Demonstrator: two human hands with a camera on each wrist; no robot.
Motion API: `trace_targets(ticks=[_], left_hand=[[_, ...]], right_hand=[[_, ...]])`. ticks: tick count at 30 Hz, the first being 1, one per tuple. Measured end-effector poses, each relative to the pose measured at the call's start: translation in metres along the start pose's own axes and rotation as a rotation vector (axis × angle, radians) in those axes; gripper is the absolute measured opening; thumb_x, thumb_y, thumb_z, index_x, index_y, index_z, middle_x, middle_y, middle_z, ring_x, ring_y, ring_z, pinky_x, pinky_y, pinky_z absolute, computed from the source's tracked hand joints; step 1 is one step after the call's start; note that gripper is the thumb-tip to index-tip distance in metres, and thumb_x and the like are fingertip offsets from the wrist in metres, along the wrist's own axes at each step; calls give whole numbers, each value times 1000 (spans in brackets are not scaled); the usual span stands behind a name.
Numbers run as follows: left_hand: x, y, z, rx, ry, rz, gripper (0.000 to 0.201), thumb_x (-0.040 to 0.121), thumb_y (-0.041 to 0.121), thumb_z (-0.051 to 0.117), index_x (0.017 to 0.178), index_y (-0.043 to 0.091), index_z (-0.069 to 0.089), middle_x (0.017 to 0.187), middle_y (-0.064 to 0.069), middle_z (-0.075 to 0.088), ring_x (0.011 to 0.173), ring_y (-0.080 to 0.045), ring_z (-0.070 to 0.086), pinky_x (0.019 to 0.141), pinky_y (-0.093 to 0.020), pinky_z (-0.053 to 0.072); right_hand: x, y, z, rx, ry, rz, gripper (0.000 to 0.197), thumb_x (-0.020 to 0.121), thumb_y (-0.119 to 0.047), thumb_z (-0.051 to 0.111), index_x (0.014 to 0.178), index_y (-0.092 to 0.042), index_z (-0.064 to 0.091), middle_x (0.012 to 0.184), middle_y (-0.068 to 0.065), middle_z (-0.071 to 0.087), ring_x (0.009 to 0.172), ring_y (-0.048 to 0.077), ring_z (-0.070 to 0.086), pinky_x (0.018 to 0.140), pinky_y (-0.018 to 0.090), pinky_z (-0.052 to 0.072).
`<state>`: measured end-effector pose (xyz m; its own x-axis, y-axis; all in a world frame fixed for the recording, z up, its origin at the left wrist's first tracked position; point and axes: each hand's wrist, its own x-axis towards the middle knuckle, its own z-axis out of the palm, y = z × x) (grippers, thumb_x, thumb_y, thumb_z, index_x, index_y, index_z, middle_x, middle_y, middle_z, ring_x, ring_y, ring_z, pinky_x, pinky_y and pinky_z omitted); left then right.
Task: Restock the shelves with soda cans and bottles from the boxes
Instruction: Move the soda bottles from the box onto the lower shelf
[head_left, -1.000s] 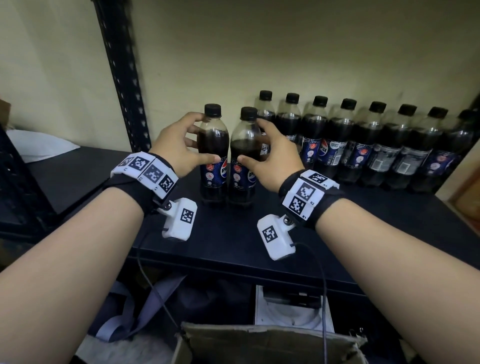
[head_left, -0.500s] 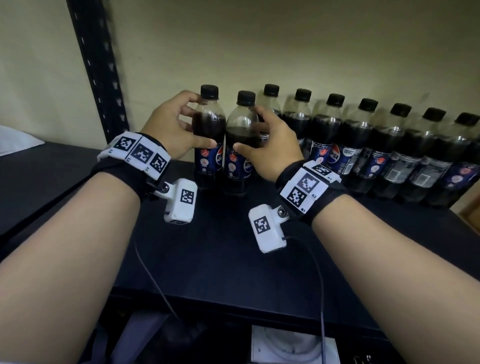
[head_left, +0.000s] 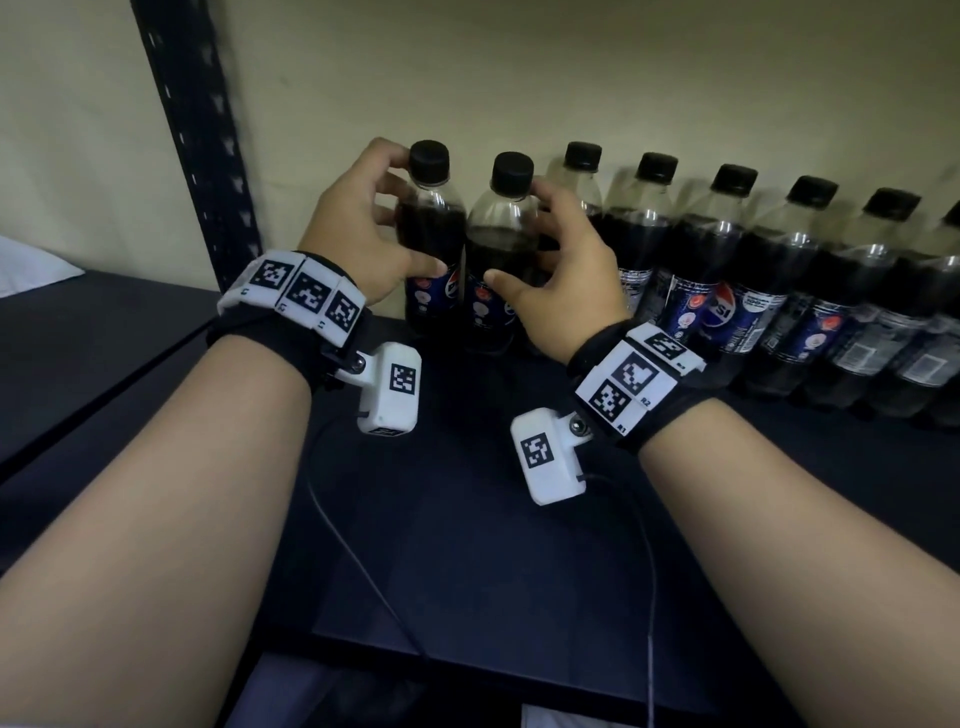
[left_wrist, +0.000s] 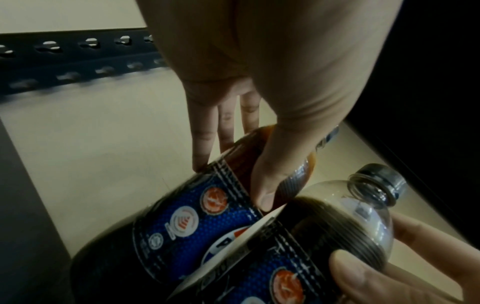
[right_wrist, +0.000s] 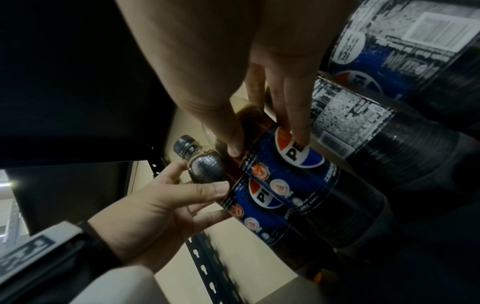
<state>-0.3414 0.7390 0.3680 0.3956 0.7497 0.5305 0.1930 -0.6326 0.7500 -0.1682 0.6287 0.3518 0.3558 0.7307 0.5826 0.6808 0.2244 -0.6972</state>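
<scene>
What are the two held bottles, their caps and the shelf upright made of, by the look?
Left bottle and right bottle: clear glossy plastic, probably; the empty necks show through and glint. Caps: black ribbed plastic, likely. Labels: printed blue film wrap, glossy. Shelf upright: dark painted metal, it seems, with punched keyhole slots.

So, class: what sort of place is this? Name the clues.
Probably a stockroom or shop storage area. A dark metal shelf with a slotted upright post stands against a bare wall, and a row of identical cola bottles lines its back edge.
</scene>
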Motion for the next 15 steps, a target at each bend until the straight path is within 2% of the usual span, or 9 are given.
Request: trace_targets(ticks=[4,8,10,12,14,15], left_hand=[[3,-6,3,-17,24,1,81,60,6,93,125,29,51,113,15,57,100,-3,64,73,-19,53],[7,-10,4,-53,34,10,78,62,5,92,122,32,51,111,16,58,102,-5,66,78,-25,57],[9,-14,5,-68,28,9,77,63,4,91,123,32,51,111,16,59,103,-6,66,80,-28,59],[10,-18,5,-77,28,7,77,65,5,91,127,30,52,114,15,60,106,-7,66,85,-31,59],[10,-22,7,-39,52,32,79,68,12,91,134,32,53,122,9,58,113,-10,62,95,-34,56],[10,-25,8,2,76,49,82,69,18,91,139,35,52,127,6,54,116,-11,59,100,-33,53]], right_hand=[[3,5,5,-19,6,-20,81,80,-11,82,146,-33,41,135,-3,59,125,9,57,100,32,54],[7,5,10,-29,24,-2,81,80,-9,81,146,-32,41,137,-1,59,125,14,58,101,39,53],[8,3,11,-118,47,-24,81,81,-12,80,149,-29,40,139,1,57,128,15,55,104,40,51],[8,1,12,-250,69,-76,81,83,-17,79,152,-25,39,140,2,50,127,16,53,106,34,48],[7,0,13,-354,103,-120,81,83,-21,79,153,-22,38,136,4,43,121,17,52,103,26,46],[7,0,14,-378,121,-129,81,83,-21,79,154,-22,38,135,4,41,119,18,53,102,25,47]])
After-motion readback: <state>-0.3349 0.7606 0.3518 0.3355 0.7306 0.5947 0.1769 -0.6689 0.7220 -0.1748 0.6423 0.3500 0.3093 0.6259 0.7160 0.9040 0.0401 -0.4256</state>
